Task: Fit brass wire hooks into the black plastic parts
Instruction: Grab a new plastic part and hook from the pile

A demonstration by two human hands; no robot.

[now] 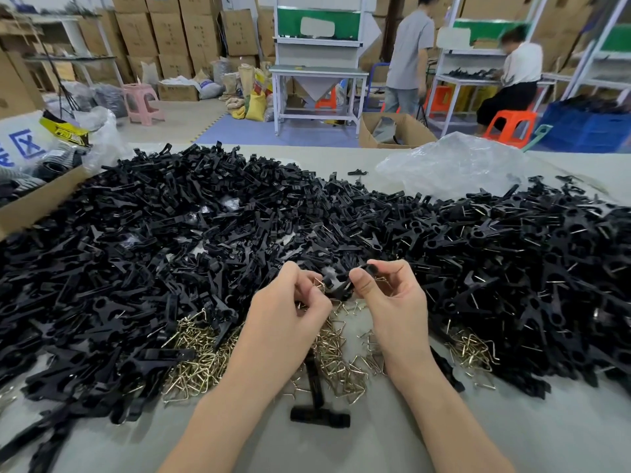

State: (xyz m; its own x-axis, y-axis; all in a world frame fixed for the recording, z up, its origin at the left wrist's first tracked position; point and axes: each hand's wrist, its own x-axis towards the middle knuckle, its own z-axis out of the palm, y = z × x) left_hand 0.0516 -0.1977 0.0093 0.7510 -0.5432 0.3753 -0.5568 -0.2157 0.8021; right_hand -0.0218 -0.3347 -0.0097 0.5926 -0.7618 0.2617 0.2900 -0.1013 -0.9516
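Head view, mid-cycle; both hands are raised just above the table, meeting over the near edge of the stock; the right hand pinches one black plastic part between thumb and forefinger, free end turned toward the other hand, I judge so the socket faces the incoming wire; the left hand has its fingers curled round a brass hook, held right at the part; whether the wire is already seated I cannot tell, since the fingers cover the joint. The layout reads as a flow line; bare black parts are heaped left and ahead; loose brass hooks are spread directly beneath the hands, touching the heap's near edge, so a refill costs only a short reach down; the right heap shows wire glinting among its pieces, so I take it as the finished side. A T-shaped black piece lies alone on bare table between the forearms, purpose unclear; a clear plastic bag and a cardboard box sit at the far edge, likely supply packaging. Next call: press the hook home, then drop the part to the right.
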